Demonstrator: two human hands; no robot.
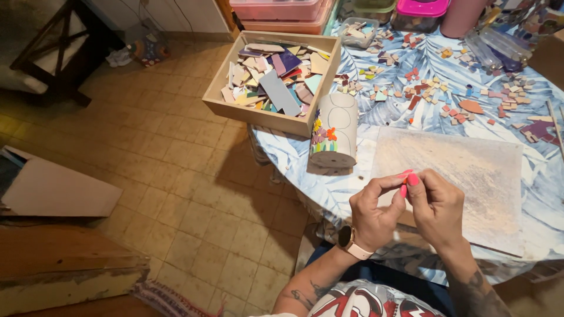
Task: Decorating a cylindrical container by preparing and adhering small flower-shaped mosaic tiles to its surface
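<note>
Both hands meet just off the bench's near edge, at about 6 o'clock of the scene. Left hand (371,216), watch on its wrist, and right hand (436,206) bring their fingers (392,183) together tip to tip, closed narrow on something very small; too small to tell what, likely a tile chip. Held up close in front of the body, probably so it can be seen and turned.

Just past the hands, a pale board (464,176) lies flat on the bench (294,154), bare on top, set square to the person like a work surface. At 11 o'clock of the board a tube (336,130) lies on its side near the bench edge, pencil outlines on its wall and a few coloured flower pieces stuck at its near end; lying down keeps its curved face within reach.

Behind the tube, at 11 o'clock, a wooden tray (218,104) overhangs the bench edge, full of large tile offcuts. At 12 to 2 o'clock, small tile bits (432,88) are spread loose over the leaf-print cloth, roughly in colour groups, easy to pick from. Farthest back, lidded plastic tubs (420,8) line the bench. Tiled floor (176,176) at 9 o'clock.
</note>
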